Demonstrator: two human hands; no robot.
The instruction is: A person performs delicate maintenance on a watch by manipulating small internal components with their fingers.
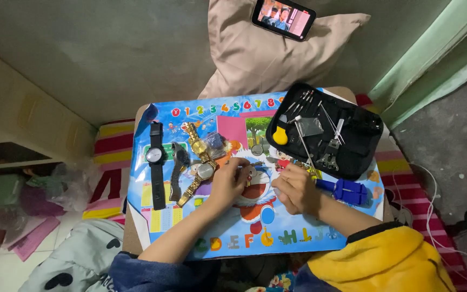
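Centrally, left hand and right hand worked over the bench; fingers curled, contents indiscernible; watches lay left of centre.

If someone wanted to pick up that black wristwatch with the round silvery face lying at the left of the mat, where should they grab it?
Probably across the round case of the black wristwatch, coming straight down from above. It lies flat and stretched out lengthwise on the colourful cartoon mat, so the case is its thickest, stiffest part; the strap ends would likely flop. The narrower dark watch lies close on one side, so pinch carefully.
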